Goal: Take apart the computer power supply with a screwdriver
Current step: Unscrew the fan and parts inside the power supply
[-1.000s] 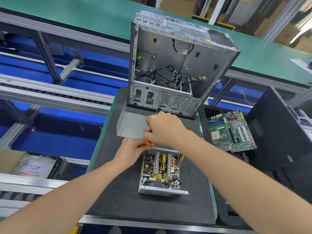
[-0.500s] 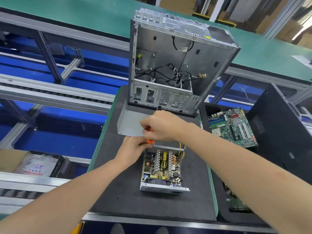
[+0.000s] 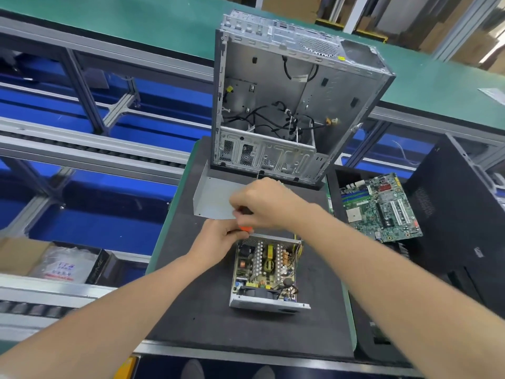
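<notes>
Head view, gripping orange screwdriver (image 3: pixel 246 228) with right hand (image 3: pixel 263 205), pinching its lower end with left hand (image 3: pixel 218 240), holding it at power supply (image 3: pixel 266 270) corner just below hands

An open computer case (image 3: pixel 273 86) stood upright at the top centre, on the far end of a black mat (image 3: pixel 213 329), with loose black cables inside. At the right a green motherboard (image 3: pixel 379 209) lay beside a black tower (image 3: pixel 459 214); a plastic bag (image 3: pixel 65 265) sat at lower left

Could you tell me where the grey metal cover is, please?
Head view: the bent grey metal cover lies on the black mat, left of centre, directly before the open silver computer case.
</notes>
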